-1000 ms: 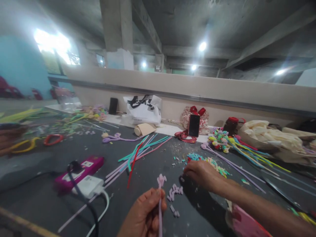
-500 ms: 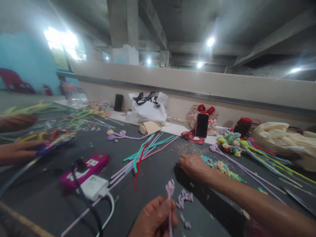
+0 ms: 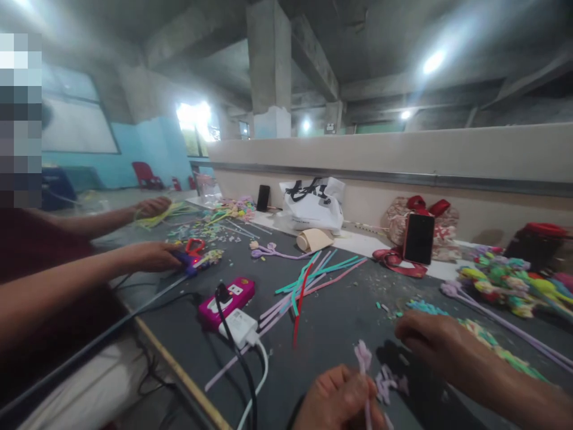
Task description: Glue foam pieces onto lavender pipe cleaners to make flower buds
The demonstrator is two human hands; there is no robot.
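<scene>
Near the bottom edge, my left hand [image 3: 342,397] pinches a lilac pipe cleaner [image 3: 363,357] between thumb and fingers. Its upper end is bunched into a small bud-like shape and stands upright. Just right of it, short lilac pieces [image 3: 385,383] lie on the dark table. My right hand [image 3: 432,340] hovers low over the table, fingers curled and pointing left; its fingertips are partly hidden, so I cannot see what they hold. Behind it is a heap of small blue pieces [image 3: 426,307], and yellow-green pieces [image 3: 481,331] lie beside the wrist.
A magenta power strip [image 3: 244,291] with a white charger [image 3: 239,327] sits left of centre, near loose coloured stems [image 3: 298,298]. A co-worker's hand [image 3: 156,257] is on a blue glue gun [image 3: 190,263]. Farther back are a white bag [image 3: 311,206] and a phone [image 3: 418,239].
The view has turned left, showing more of the co-worker. My right hand has drawn back toward me from the table's middle. My left hand keeps its hold on the lilac pipe cleaner.
</scene>
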